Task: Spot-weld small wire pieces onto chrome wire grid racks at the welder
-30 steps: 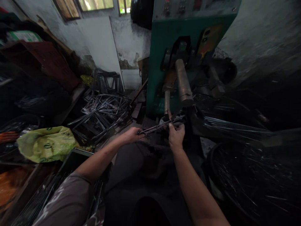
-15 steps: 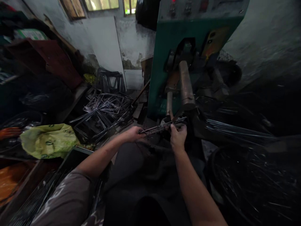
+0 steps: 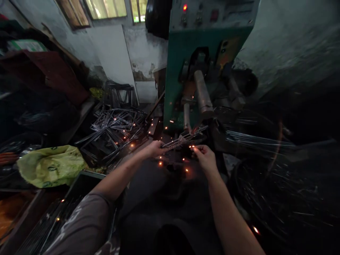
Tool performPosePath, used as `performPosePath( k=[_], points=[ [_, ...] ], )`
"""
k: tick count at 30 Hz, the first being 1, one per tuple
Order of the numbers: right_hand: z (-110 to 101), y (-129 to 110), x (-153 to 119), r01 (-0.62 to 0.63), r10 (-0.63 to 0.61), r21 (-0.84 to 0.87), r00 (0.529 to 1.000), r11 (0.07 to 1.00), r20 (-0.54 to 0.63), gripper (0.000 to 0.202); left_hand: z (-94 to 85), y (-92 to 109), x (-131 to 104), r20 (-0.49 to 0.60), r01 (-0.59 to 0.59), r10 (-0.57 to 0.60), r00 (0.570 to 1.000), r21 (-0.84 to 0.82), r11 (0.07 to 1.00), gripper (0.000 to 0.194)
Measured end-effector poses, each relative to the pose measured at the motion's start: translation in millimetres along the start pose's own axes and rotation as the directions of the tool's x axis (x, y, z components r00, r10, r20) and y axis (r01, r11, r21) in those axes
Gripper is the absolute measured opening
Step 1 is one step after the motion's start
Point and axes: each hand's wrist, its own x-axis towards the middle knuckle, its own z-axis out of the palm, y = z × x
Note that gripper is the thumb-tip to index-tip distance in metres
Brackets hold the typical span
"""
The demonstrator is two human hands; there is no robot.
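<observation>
So the left hand (image 3: 154, 148) is clamped on the left end of a thin wire piece (image 3: 174, 143), which sits up in the air over the person's dark-clothed lap, slanting up a bit toward its right end. The middle of it is right by the tip of the lower metal rod (image 3: 186, 117) poking out of the green machine (image 3: 176, 63), but it's too dark and busy in there to say if they're actually touching. Thicker metal cylinder (image 3: 203, 94) sticks out just above and to the right. The right hand (image 3: 204, 156) is just below the piece and looks clear of it, thumb and forefinger close together, can't tell if there's anything pinched between them. Bright orange sparks (image 3: 160, 163) all over the place, some right at those fingertips. Red light (image 3: 185, 7) is lit near the machine's top left corner. Past the machine's left edge there's a messy heap of bent wire frames (image 3: 114, 122), with a yellow-green bag (image 3: 50, 166) nearer the person. Over on the right, a bundle of straight rods (image 3: 260, 138) lies beyond the far rim of a dark round tub (image 3: 235, 180) with more wire in it.
</observation>
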Motion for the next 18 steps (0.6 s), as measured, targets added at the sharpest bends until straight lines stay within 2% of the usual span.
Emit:
performPosePath(
  k=[6, 11, 14, 16, 18],
  points=[
    [-36, 10, -12, -0.063, 0.062, -0.022, 0.998, 0.998, -0.019, 0.045, 5.8, 5, 8, 0.004, -0.033, 0.033, 0.999, -0.003, 0.999, 0.034],
    [-46, 14, -17, -0.094, 0.091, -0.048, 0.993, 0.994, -0.069, 0.046, 8.9, 2, 11, -0.006, -0.027, 0.027, 1.0, -0.007, 1.0, 0.034],
    [-58, 11, -29, -0.084, 0.075, -0.142, 0.995, 0.986, -0.069, 0.047, 10.7, 2, 12, -0.015, -0.008, 0.008, 1.0, -0.025, 1.0, 0.037],
    [-83, 13, -51, -0.067, 0.049, -0.295, 0.997, 0.953, -0.065, 0.046, 11.6, 3, 12, -0.026, 0.011, -0.012, 1.0, -0.034, 0.999, 0.038],
    [-123, 19, -87, -0.098, 0.069, -0.476, 0.995, 0.874, -0.077, 0.045, 11.8, 4, 11, -0.036, 0.017, -0.018, 0.999, -0.049, 0.999, 0.039]
  ],
)
